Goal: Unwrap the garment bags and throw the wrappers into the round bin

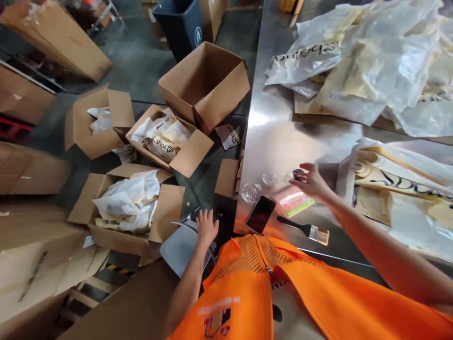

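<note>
My right hand [311, 182] is over the metal table, its thumb and fingers pinched around a small dark object [299, 175] whose kind I cannot make out. Just below that hand lies a pink packet [292, 199] with a bright green edge. A black phone [261, 215] rests left of the packet, and a paintbrush [307, 230] with a black handle lies nearer my body. Two clear crumpled plastic pieces [251, 192] sit by the table edge. My left hand [207, 227] hangs beside the table with fingers spread, holding nothing, above a grey stool [180, 250].
Plastic-bagged packages [375, 61] are heaped on the far right of the table [265, 118]. A bin [348, 177] of bagged items stands at right. Open cardboard boxes [226, 97] crowd the floor at left, several holding bags. A dark trash bin [180, 28] stands behind them.
</note>
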The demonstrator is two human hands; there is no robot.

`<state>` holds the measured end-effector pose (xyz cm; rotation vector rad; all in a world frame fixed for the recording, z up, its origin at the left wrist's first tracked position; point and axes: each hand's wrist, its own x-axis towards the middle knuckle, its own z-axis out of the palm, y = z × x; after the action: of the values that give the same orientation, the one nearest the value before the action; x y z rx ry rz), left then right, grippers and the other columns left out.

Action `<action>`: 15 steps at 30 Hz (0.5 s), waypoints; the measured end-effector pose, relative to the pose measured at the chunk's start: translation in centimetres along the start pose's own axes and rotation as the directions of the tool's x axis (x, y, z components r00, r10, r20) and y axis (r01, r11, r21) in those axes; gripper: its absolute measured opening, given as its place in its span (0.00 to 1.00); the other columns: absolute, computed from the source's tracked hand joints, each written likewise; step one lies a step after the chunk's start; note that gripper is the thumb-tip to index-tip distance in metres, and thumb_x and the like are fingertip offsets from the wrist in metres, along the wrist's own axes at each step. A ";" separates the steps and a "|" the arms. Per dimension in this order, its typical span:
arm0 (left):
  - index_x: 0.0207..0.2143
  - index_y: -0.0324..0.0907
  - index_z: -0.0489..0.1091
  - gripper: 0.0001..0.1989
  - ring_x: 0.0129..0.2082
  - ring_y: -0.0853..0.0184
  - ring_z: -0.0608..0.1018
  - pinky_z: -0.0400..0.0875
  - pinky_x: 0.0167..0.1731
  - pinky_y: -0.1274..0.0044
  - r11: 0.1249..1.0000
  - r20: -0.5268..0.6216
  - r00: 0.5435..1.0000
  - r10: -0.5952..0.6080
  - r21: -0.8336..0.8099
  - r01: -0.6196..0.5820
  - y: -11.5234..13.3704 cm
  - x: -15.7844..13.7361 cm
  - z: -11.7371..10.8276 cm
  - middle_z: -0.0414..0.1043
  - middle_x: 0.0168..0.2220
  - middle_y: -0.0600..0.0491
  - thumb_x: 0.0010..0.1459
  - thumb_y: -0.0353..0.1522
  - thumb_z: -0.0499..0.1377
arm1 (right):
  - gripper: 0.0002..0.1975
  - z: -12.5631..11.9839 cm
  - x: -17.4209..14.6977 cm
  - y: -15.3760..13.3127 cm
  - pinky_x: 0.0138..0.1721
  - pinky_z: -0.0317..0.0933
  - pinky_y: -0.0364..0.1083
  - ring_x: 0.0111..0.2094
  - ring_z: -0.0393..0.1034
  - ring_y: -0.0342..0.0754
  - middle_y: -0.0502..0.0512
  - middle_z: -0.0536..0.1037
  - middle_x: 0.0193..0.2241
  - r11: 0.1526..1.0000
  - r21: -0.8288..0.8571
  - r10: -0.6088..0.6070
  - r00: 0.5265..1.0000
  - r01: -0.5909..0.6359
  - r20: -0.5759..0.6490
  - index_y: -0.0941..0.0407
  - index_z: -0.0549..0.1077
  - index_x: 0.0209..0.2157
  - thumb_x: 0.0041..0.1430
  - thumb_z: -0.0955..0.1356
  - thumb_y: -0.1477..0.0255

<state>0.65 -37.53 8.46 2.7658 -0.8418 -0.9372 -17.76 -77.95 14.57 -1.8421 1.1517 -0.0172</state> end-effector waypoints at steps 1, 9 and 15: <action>0.55 0.34 0.70 0.22 0.69 0.44 0.56 0.46 0.65 0.50 0.998 0.057 0.998 -0.019 0.053 0.016 -1.7 0.2 -0.7 0.64 0.62 0.33 0.58 0.31 0.59 | 0.40 1.6 -0.7 -0.6 0.48 0.69 0.58 0.53 0.68 0.64 0.74 0.65 0.55 0.999 -0.021 -0.026 0.999 0.027 0.045 0.56 0.56 0.57 0.48 0.72 0.54; 0.32 0.37 0.74 0.12 0.48 0.60 0.78 0.60 0.60 0.56 0.933 0.366 0.908 -0.203 0.354 0.066 -9.3 -1.2 -3.4 0.78 0.38 0.48 0.62 0.37 0.61 | 0.31 2.2 -0.8 -4.3 0.56 0.63 0.65 0.53 0.69 0.64 0.69 0.67 0.54 0.921 -0.280 -0.216 0.952 0.272 0.215 0.55 0.63 0.53 0.52 0.66 0.53; 0.34 0.38 0.74 0.10 0.46 0.60 0.78 0.67 0.55 0.58 0.940 0.400 0.880 -0.255 0.316 0.129 -10.5 -3.2 -3.8 0.77 0.38 0.49 0.60 0.37 0.64 | 0.33 1.4 2.0 -2.9 0.53 0.66 0.64 0.55 0.68 0.66 0.70 0.66 0.55 0.924 -0.240 -0.272 0.953 0.297 0.131 0.55 0.63 0.55 0.55 0.65 0.48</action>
<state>5.70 -27.31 10.45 2.9667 -0.8122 -1.6446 -13.99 -78.02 15.00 -2.2057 0.8412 0.0561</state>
